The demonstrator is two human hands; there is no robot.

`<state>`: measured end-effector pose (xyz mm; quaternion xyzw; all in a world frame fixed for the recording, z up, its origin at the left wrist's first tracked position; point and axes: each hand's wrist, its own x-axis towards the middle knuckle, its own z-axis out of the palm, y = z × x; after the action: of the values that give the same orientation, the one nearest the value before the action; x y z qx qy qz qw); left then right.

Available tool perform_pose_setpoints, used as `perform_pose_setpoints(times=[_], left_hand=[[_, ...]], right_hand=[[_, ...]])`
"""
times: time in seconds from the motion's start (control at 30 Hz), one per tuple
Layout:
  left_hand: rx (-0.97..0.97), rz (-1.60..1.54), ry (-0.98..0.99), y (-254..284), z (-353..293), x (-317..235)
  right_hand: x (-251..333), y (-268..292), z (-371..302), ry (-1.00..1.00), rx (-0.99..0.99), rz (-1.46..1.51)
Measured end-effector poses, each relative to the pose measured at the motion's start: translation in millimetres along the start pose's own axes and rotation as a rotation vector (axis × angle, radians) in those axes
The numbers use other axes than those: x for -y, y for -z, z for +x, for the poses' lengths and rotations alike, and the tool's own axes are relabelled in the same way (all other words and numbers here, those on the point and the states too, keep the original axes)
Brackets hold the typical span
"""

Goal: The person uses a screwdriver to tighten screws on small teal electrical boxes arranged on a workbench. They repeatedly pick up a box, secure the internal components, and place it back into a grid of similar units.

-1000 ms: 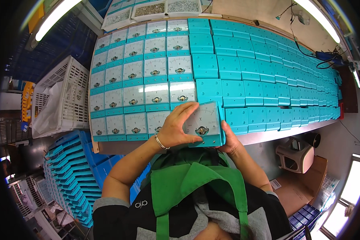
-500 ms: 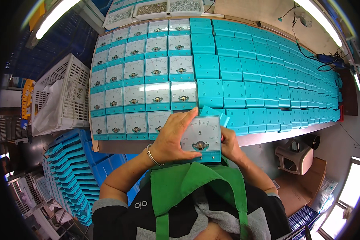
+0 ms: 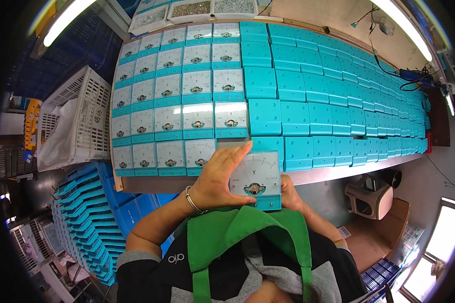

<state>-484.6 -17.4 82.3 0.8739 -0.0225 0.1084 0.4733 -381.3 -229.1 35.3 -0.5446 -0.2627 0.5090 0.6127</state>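
My left hand (image 3: 218,175) grips the left side of a square panel meter (image 3: 254,174) with a pale dial, a clear front and a turquoise lower strip. Its thumb lies along the lower edge and its fingers reach up the side. The meter is upright in front of my chest, dial facing up to me. Against the meter's right edge is my right hand (image 3: 291,194), fingers curled and partly hidden behind it; what they hold cannot be made out. Just beyond the meter, a turquoise housing (image 3: 269,145) stands at the near end of its row.
Rows of similar meters (image 3: 197,115) cover the table's left part, and rows of turquoise housings (image 3: 293,118) its right. Trays of small metal parts (image 3: 189,10) sit at the far edge. A white crate (image 3: 88,118) and stacked turquoise parts (image 3: 86,217) are at left, a cardboard box (image 3: 374,237) at right.
The meter and both hands have come slightly nearer to me. The housing behind the meter was tilted and now stands square with its row.
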Motion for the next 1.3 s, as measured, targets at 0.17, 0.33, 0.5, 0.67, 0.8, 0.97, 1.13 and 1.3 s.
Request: perform_pose_setpoints(times=[0.17, 0.33, 0.5, 0.67, 0.8, 0.97, 1.13, 1.3], left_hand=[[0.003, 0.009, 0.015, 0.3, -0.2, 0.3], [0.003, 0.015, 0.003, 0.8, 1.7, 1.3], [0.002, 0.018, 0.012, 1.1, 2.3, 1.2], [0.007, 0.026, 0.019, 2.3, 2.5, 1.9], [0.018, 0.016, 0.035, 2.5, 0.3, 7.6], [-0.100, -1.163, 0.505, -13.7, -42.9, 45.0], [0.195, -1.230, 0.613, -7.7, -73.7, 55.3], [-0.034, -1.526, 0.769, -1.2, -54.2, 42.0]], right_hand=[[-3.7, -4.6, -0.2, 0.034, -0.024, 0.079], [-9.3, -3.6, -1.1, 0.017, -0.037, 0.140], [-10.3, -3.7, -0.9, 0.028, -0.035, 0.156], [-12.9, -3.6, -0.4, -0.003, -0.048, 0.165], [-10.0, 2.2, 3.0, -0.113, -0.055, -0.022], [4.4, 19.6, 26.6, 0.002, -0.212, -0.338], [-14.8, 16.5, 34.3, 0.173, -0.160, -1.422], [-31.3, 9.6, 37.1, 0.032, -0.014, -1.522]])
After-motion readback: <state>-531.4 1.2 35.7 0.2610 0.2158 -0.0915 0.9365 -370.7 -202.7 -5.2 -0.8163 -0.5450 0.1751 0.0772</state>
